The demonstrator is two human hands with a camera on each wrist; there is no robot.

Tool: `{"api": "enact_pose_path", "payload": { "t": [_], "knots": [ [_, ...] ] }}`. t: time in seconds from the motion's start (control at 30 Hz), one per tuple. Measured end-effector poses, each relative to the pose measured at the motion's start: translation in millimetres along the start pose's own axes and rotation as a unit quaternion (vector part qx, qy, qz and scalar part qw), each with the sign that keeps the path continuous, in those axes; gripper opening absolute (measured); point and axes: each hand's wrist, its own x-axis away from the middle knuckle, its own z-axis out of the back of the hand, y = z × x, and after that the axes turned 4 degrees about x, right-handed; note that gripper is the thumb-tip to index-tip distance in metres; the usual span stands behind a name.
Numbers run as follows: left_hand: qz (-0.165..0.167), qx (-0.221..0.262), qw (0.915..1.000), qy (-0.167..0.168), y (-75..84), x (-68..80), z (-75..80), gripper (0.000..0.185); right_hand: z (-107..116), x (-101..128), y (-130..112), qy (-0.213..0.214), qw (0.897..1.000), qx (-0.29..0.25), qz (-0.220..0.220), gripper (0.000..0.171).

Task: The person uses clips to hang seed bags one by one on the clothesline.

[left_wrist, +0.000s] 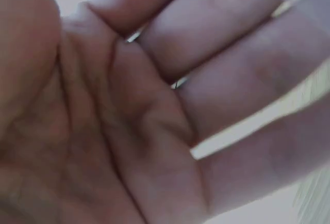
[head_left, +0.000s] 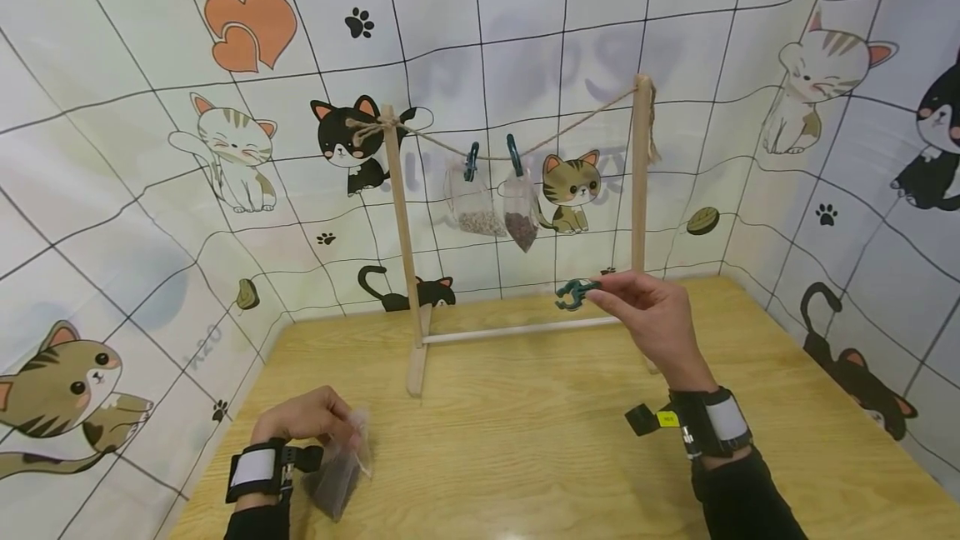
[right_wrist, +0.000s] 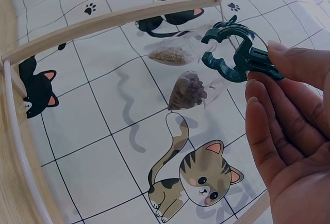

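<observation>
Between thumb and fingers, my right hand (head_left: 656,319) pinches a dark green plastic clip (right_wrist: 234,53) by its handle end; its curved jaws point away from the hand, with nothing in them. Low at the left, my left hand (head_left: 311,415) holds the top of a clear bag (head_left: 335,482) with dark contents, close to the tabletop. Only the palm and fingers (left_wrist: 247,53) fill the left wrist view; the bag is hidden there. On a twine line (head_left: 577,125) hang two clear bags, one with pale grains (head_left: 480,222), one with brown pieces (head_left: 521,227), each under a green clip.
A wooden frame with a left post (head_left: 405,232) and a right post (head_left: 640,173) carries the twine. A white rod (head_left: 517,330) joins the posts low down. The wooden table (head_left: 510,440) meets a cat-printed cloth wall (head_left: 465,15) behind and at both sides.
</observation>
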Motion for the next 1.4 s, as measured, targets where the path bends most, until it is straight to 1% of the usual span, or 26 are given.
{"api": "enact_pose_path", "payload": {
  "t": [0.17,0.33,0.43,0.57,0.67,0.73,0.8,0.9,1.0,1.07,1.2,1.33,1.4],
  "knots": [
    [-0.040,-0.016,0.9990,0.009,4.8,-3.9,-2.3,0.018,1,0,0,0.002,1.000,0.001,-0.001,0.019],
    [-0.068,-0.010,0.9973,0.024,8.0,-12.9,-5.0,0.018,1,0,0,0.004,1.000,0.004,-0.004,0.019],
    [-0.079,-0.008,0.9957,0.049,10.1,-19.5,-7.2,0.018,2,0,0,0.004,1.000,0.003,-0.003,0.019],
    [-0.094,0.002,0.9914,0.091,15.6,-26.6,-11.0,0.019,2,-1,0,0.003,1.000,0.000,-0.001,0.019],
    [-0.100,0.001,0.9872,0.124,20.6,-30.7,-14.2,0.018,2,-1,-1,0.004,1.000,0.001,-0.002,0.020],
    [-0.098,-0.004,0.9840,0.149,23.8,-33.1,-16.8,0.018,3,-1,-1,0.006,1.000,0.001,-0.006,0.020],
    [-0.091,-0.007,0.9795,0.179,27.3,-35.2,-19.6,0.019,3,-1,-1,0.008,1.000,0.003,-0.008,0.021],
    [-0.087,0.008,0.9701,0.226,34.1,-38.6,-24.2,0.021,3,-1,-1,0.011,1.000,0.003,-0.009,0.021],
    [-0.091,0.030,0.9586,0.268,42.6,-44.8,-30.2,0.020,5,0,-1,0.015,1.000,0.006,-0.012,0.022],
    [-0.101,0.036,0.9507,0.291,49.7,-48.4,-34.7,0.019,6,0,-2,0.016,1.000,0.007,-0.014,0.022],
    [-0.126,0.055,0.9352,0.326,65.1,-55.2,-44.4,0.019,10,0,-1,0.021,1.000,0.011,-0.014,0.024],
    [-0.164,0.085,0.9227,0.338,82.0,-62.0,-55.7,0.019,15,-2,0,0.035,0.999,0.021,-0.013,0.025],
    [-0.180,0.095,0.9182,0.340,90.7,-66.1,-62.9,0.019,18,-3,0,0.044,0.999,0.029,-0.010,0.025]
  ]
}}
